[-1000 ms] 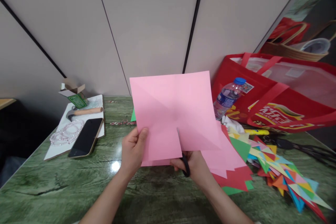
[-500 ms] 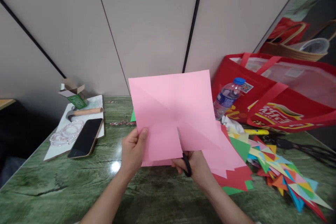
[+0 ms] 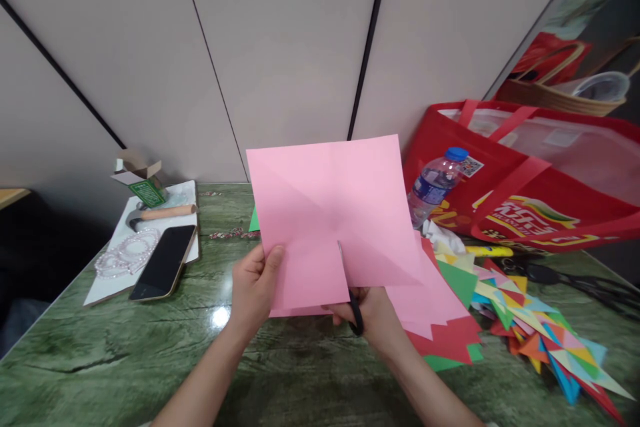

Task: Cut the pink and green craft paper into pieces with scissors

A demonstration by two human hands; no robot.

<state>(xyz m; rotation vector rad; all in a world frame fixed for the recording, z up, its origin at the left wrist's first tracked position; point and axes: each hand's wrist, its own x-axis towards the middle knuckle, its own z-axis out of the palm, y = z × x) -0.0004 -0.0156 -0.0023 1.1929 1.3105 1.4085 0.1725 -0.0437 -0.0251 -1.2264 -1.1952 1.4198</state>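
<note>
I see the left hand [image 3: 253, 287] pinching the lower left edge of a smooth, creased pink sheet [image 3: 335, 213] held upright above the surface, and the right hand [image 3: 375, 320] curled through the black loops of scissors [image 3: 354, 307], blade standing in a slit from the bottom edge. The surface [image 3: 100, 360] is glossy green marble under grey wall panels. A phone [image 3: 163, 262] lies left; a bottle [image 3: 433, 183], a red bag [image 3: 525, 180] and paper triangles [image 3: 540, 333] lie right.

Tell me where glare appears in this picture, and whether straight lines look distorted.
Head view: a glare spot lies on the green table beside the left hand; wall seams fan outward, a wide-angle effect; the pink paper and the scissors in the right hand look sharp.
</note>
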